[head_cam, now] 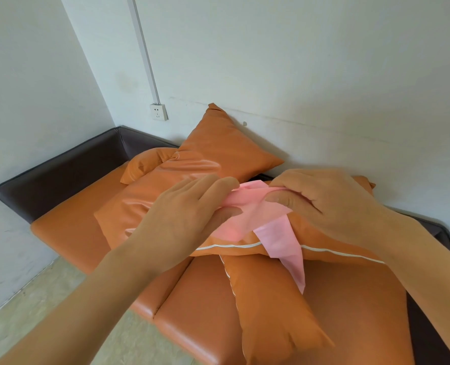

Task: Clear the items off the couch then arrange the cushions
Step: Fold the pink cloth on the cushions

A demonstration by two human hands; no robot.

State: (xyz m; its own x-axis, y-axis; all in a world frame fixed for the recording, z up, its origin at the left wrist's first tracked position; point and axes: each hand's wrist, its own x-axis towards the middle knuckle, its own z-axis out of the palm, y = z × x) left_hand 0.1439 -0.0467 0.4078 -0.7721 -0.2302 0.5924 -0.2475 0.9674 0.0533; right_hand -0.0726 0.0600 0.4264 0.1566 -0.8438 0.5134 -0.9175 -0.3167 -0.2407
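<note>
— White walls meet at a corner behind an orange couch framed in dark brown, with a wall socket mounted below a white cable duct. What is being handled?

— A thin pink cloth, soft and creased, is seen atop a pile of orange cushions; one pale strip is draped down over a white-piped seam.

— How is it held?

— It is pinched by both hands: the left hand is curled onto its left edge, the right hand is closed on its upper right, thumb pressed on the fabric.

— And the cushions?

— Glossy, leather-like; a large cushion is laid flat under the cloth, another cushion is propped against the wall, a third cushion is seen nearer the camera, lying on the seat.
</note>
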